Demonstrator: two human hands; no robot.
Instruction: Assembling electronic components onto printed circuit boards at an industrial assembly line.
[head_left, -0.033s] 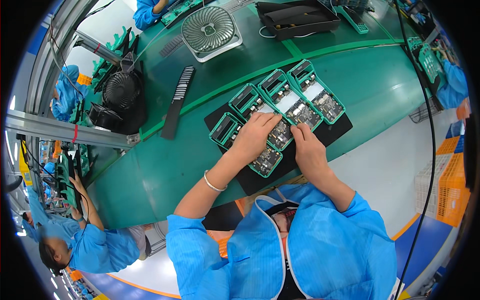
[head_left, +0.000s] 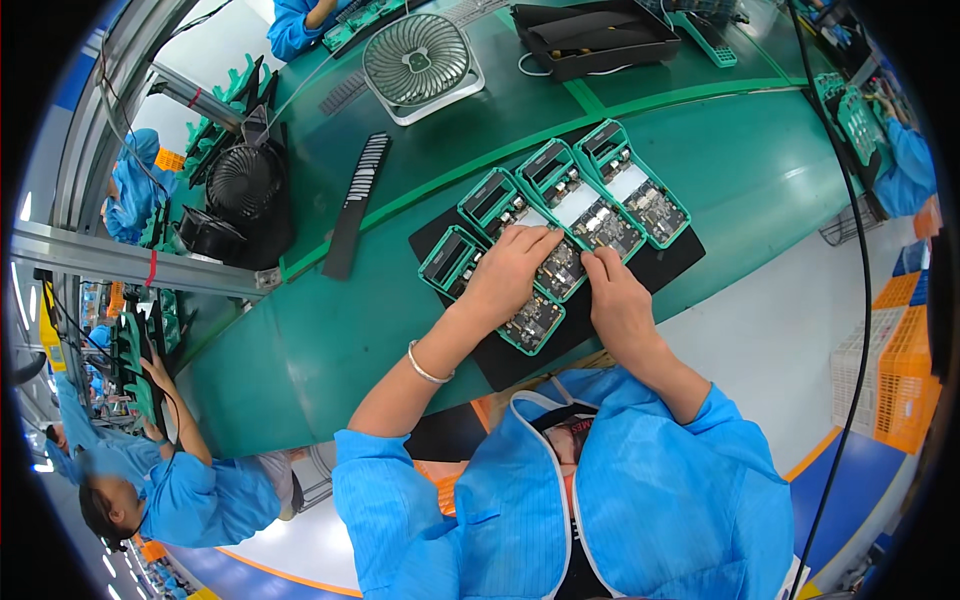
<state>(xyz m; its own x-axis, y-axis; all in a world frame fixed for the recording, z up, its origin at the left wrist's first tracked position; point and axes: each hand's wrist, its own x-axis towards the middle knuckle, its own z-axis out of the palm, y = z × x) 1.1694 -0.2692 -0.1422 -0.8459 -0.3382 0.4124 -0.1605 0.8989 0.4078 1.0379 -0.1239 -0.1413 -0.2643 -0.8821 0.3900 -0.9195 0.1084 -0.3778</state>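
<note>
Several green open housings with circuit boards lie side by side on a black mat (head_left: 665, 262). My left hand (head_left: 507, 272) lies over the second housing from the left (head_left: 490, 200), fingers bent together and fingertips at its board. My right hand (head_left: 615, 298) is closed, thumb and fingers pinched at the right edge of that same housing, near its lower half; anything small between the fingertips is hidden. Partly under my left hand and wrist is the leftmost housing (head_left: 530, 325). To the right, the third housing (head_left: 580, 205) and rightmost housing (head_left: 632, 185) each show a white panel.
A white-framed fan (head_left: 418, 60) and a black tray (head_left: 595, 40) stand across the green bench (head_left: 745, 180). A dark strip with white marks (head_left: 357, 205) lies to the left. A black cable (head_left: 850, 180) hangs at right. At left, a co-worker (head_left: 190, 490) handles green parts.
My hands and the housings look unchanged. At the left, the co-worker's hand has shifted slightly at the green parts.
</note>
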